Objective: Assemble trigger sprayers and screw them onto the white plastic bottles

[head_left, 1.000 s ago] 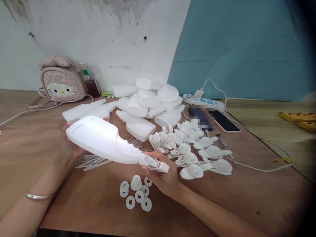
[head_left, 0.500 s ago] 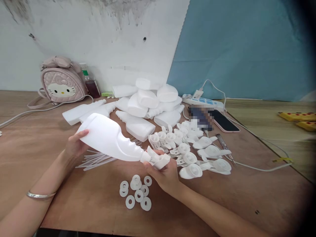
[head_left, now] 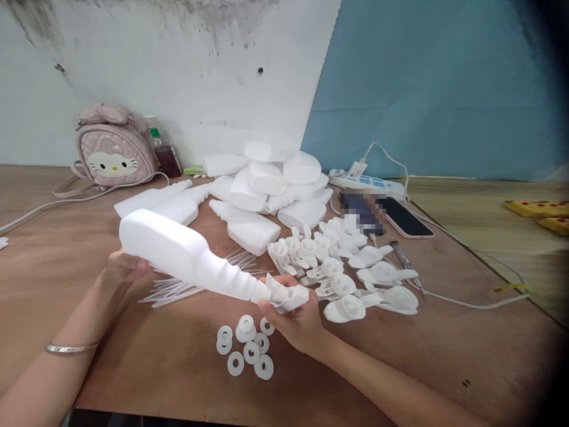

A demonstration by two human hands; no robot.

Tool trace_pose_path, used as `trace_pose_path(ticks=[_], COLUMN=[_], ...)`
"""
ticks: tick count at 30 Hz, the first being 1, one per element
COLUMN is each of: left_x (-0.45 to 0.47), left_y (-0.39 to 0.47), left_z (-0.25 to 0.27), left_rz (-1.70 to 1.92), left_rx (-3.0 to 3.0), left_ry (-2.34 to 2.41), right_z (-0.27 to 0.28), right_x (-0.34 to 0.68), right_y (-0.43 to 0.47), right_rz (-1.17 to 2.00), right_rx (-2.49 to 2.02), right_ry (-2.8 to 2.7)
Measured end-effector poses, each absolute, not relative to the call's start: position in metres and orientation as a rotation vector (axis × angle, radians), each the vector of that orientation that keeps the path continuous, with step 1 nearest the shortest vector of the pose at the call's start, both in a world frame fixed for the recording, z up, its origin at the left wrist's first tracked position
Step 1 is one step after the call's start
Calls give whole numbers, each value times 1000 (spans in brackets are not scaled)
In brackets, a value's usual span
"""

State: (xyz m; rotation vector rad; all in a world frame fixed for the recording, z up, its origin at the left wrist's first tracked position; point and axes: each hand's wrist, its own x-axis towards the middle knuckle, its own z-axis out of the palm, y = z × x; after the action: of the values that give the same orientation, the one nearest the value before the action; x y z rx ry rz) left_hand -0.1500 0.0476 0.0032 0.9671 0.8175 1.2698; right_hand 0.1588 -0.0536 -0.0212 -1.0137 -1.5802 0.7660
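A white wall (head_left: 169, 77), stained dark near the top, rises behind the work; a teal sheet (head_left: 422, 89) covers its right part. Below spreads the brown counter (head_left: 146, 373), with a wood-grain surface (head_left: 466, 219) beyond its right edge. Empty white bottles (head_left: 267, 178) lie heaped at the back of the counter, and a pink backpack (head_left: 113, 154) stands against the wall to their left. Trigger spray heads (head_left: 342, 284) crowd the right of centre. One spray bottle (head_left: 164, 243) is held tilted above the counter, base up and to the left. The hands are apart: the right hand (head_left: 296, 320) is clamped around its spray head (head_left: 288, 296), while the left hand (head_left: 127, 267) meets the underside near the base, its grip partly hidden. A power strip (head_left: 377, 187) and a phone (head_left: 405, 217) sit farther right. Thin tubes (head_left: 178, 289) lie beneath the bottle; flat washers (head_left: 258, 372) are scattered nearer the front edge.
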Motion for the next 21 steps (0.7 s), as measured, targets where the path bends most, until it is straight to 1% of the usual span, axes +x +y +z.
trace_pose_path(ticks=[3, 5, 8, 12, 15, 18, 21], left_x=[-149, -144, -133, -129, -137, -148, -157], left_y=[48, 46, 40, 37, 43, 50, 52], left_z=[17, 27, 38, 41, 37, 32, 28], left_rz=[1180, 1182, 1382, 1661, 1784, 1963, 2129], left_rx=[1264, 1546, 1800, 1916, 2136, 2235, 2192], left_ry=[828, 972, 1102, 996, 1030, 1262, 1466], right_z=[-19, -17, -16, -18, -19, -19, -16], right_x=[159, 159, 160, 161, 159, 154, 149], right_y=[-53, -52, -50, -50, -51, -53, -55], right_rz=[744, 693, 623, 664, 816, 1116, 1386], right_rx=[-1005, -992, -946, -935, -954, -961, -940], right_ry=[-1585, -1606, -1637, -1628, -1553, -1393, -1242])
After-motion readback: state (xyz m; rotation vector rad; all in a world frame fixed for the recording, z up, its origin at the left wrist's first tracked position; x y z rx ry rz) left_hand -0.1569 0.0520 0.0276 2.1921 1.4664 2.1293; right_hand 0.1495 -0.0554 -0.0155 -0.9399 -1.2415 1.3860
